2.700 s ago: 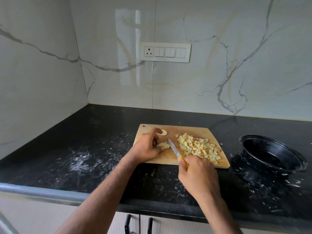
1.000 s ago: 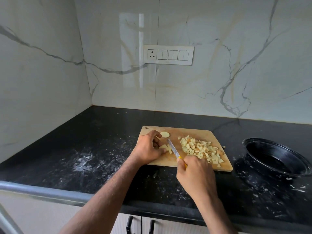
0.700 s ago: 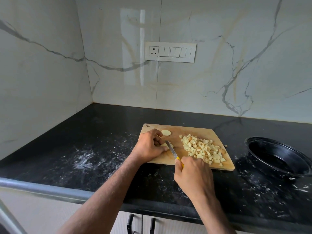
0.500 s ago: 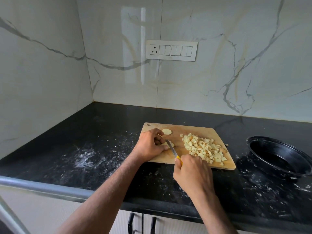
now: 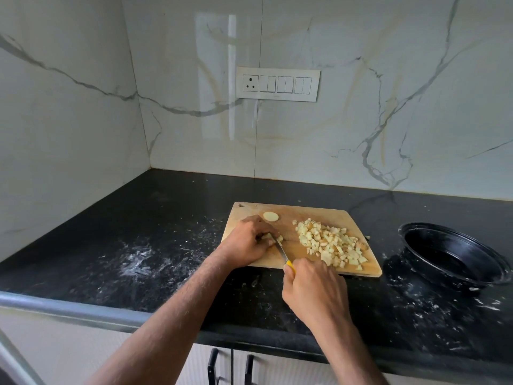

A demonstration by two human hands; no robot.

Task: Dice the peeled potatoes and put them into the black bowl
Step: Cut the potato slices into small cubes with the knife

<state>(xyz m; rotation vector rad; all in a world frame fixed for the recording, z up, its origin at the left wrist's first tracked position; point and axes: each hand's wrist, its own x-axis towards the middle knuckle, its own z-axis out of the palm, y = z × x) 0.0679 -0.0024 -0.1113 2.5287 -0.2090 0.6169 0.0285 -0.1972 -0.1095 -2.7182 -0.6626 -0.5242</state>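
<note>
head view, left hand (image 5: 251, 243) pinning potato piece (image 5: 279, 238), right hand (image 5: 313, 290) gripping knife (image 5: 280, 250) beside it

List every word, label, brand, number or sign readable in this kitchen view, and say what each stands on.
None can be read.
Switch plate on the marble wall: one socket and rocker switches, no legible lettering; a tiny dark mark at its lower edge is too small to read.
Knife in the right hand: no visible print on blade or yellow handle.
Black bowl, wooden cutting board, countertop: no labels shown.
</note>
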